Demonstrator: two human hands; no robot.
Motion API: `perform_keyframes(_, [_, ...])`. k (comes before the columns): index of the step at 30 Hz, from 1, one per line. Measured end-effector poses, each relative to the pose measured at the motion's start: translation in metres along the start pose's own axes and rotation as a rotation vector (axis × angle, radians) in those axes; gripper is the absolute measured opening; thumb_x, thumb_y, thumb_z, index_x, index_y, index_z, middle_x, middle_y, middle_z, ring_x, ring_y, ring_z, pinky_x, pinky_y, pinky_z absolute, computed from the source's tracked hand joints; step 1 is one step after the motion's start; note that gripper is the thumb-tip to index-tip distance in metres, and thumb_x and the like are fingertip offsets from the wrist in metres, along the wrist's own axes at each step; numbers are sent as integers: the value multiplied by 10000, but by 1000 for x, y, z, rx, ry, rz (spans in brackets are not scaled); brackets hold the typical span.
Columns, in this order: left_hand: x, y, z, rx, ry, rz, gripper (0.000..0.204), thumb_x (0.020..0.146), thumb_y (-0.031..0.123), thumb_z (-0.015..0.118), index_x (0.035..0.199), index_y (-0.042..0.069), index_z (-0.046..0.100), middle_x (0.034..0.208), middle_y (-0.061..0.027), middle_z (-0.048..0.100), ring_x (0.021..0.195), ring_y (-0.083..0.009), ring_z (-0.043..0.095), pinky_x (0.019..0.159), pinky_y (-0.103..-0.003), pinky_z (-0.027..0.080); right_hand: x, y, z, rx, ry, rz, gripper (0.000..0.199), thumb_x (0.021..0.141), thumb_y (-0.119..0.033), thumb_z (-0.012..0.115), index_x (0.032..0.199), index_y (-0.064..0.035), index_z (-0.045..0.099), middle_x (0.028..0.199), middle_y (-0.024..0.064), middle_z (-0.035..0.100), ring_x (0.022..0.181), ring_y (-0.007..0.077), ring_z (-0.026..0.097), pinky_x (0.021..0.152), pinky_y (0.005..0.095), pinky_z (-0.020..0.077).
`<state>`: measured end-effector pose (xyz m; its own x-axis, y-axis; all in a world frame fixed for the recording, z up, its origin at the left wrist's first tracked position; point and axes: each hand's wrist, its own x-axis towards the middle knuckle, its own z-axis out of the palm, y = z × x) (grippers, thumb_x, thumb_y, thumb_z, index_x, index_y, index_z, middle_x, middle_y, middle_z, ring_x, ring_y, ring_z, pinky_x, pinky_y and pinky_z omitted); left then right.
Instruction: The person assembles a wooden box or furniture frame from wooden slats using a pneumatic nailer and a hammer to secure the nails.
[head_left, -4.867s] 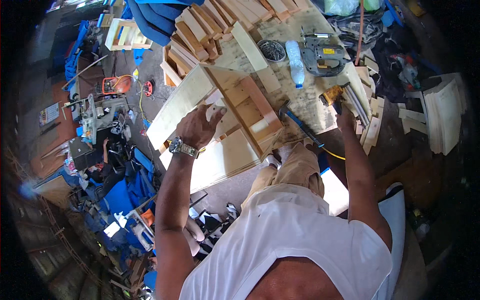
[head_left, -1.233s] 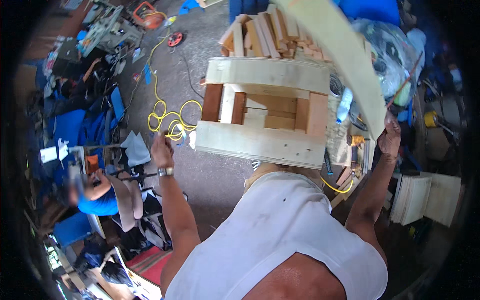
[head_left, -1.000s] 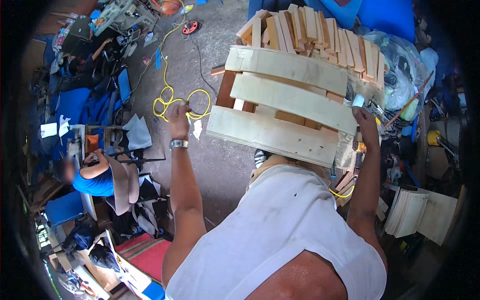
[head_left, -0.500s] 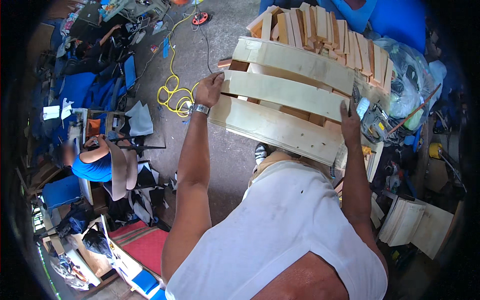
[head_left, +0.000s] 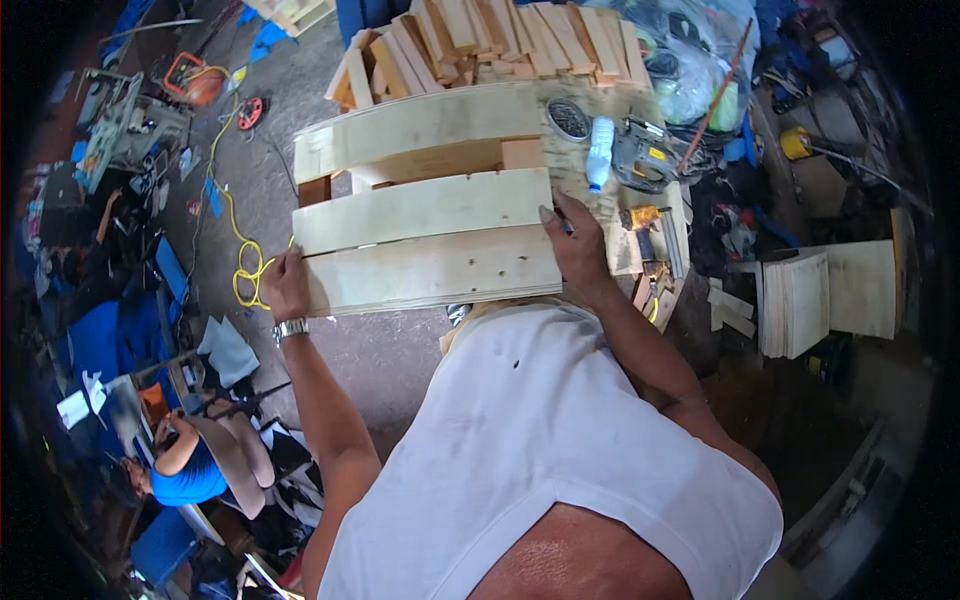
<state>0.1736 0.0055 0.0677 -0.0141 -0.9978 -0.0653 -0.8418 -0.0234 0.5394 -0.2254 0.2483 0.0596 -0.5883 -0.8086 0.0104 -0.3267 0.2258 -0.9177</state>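
Head view: both hands grip a slatted wooden pallet, one at each end, so the wide piece stays level between them. The left hand is wrapped round the pallet's left end, at its nearest slat, with a wristwatch just below it. The right hand presses on the right end, thumb up along the edge; this looks like a steadying hold, a judgement from the spread of the arms. The pallet lies in front of the chest, its right end over the bench, its left end out above the floor. Three pale slats face up, with darker blocks showing in the gaps, so it seems held top side up.

Beyond the right hand, on the bench, stand a plastic bottle, a round wire brush or roll and a power tool; a small yellow tool lies just beside the hand. Beyond the pallet a pile of short boards lies in a fan, within reach for stock. Clear bags bulge behind the tools; what fills them cannot be told. Right of the right arm, square panels lean stacked. Left of the left hand a yellow cable loops on the floor. Below that arm, another person in a blue shirt crouches among clutter
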Motion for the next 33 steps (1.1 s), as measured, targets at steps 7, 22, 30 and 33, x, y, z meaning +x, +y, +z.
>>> perform_keyframes(7, [-3,-3,14,-187,53,-26,378,929,354,632,949,-15,712,740,-75,675,649,-185,590,605,-346,452,3,-3,-6,-25,60,-9,353,962,-193,633,1234,30,622,1163,187,663,1046,262,649,924,337,495])
perform_keyframes(22, [64,18,35,-202,134,-27,406,826,416,674,1031,72,745,972,-201,720,887,-354,697,815,-419,514,67,42,23,-156,252,-157,276,965,-177,616,1145,27,664,1048,185,683,908,272,657,821,356,520])
perform_keyframes(30, [40,49,13,-282,97,-195,387,839,371,703,1026,36,752,927,-149,749,860,-212,701,786,-367,525,60,19,25,-96,253,-51,366,978,-233,620,1219,41,641,1080,184,701,958,233,666,860,331,511])
perform_keyframes(33, [48,16,15,-302,75,-90,377,847,355,713,1032,29,752,883,-131,748,791,-177,680,751,-348,524,51,14,23,-81,201,-50,394,983,-244,612,1245,50,623,1104,186,702,992,226,665,893,326,503])
